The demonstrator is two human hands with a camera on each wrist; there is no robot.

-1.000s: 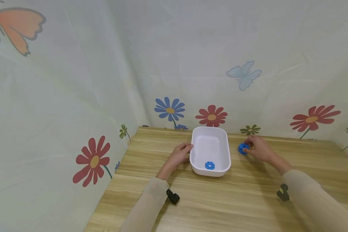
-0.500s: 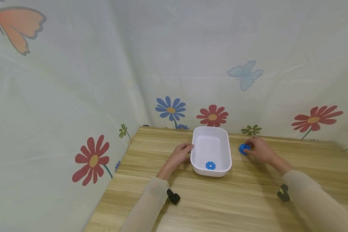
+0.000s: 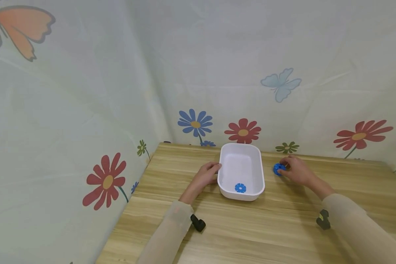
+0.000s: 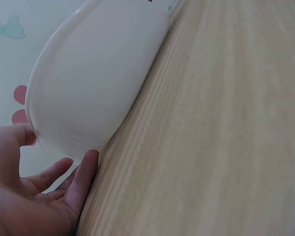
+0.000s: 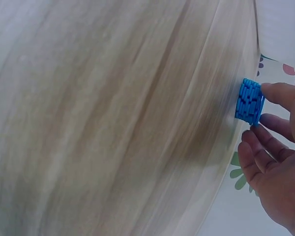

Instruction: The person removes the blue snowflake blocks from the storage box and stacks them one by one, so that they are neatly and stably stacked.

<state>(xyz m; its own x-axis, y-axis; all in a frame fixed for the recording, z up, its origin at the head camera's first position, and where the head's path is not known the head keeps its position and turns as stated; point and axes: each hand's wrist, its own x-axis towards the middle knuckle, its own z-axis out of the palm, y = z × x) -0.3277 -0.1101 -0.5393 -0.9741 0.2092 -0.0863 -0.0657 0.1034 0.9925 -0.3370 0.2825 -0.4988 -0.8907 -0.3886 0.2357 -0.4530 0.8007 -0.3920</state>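
Observation:
In the head view my left hand (image 3: 204,175) is at the left side of a white plastic tray (image 3: 223,190). In the left wrist view one of its digits touches the tray's rim, and the other fingers stretch out by the wall's lower corner. A blue notched disc (image 3: 240,188) lies flat inside the tray at its near end. To the right of the tray, my right hand (image 3: 297,171) holds a short stack of blue notched discs (image 5: 250,102) between thumb and fingers. The right wrist view shows the stack's slotted edge, close over the tabletop.
The wood-grain table (image 3: 237,231) ends at a pale cloth backdrop (image 3: 217,55) printed with flowers and butterflies. This cloth also hangs along the left side. A black wrist mount (image 3: 198,223) sits on the left sleeve, another black mount (image 3: 323,220) on the right.
The whole head view shifts slightly to the right. Both hands, the tray and the blue discs otherwise keep their places.

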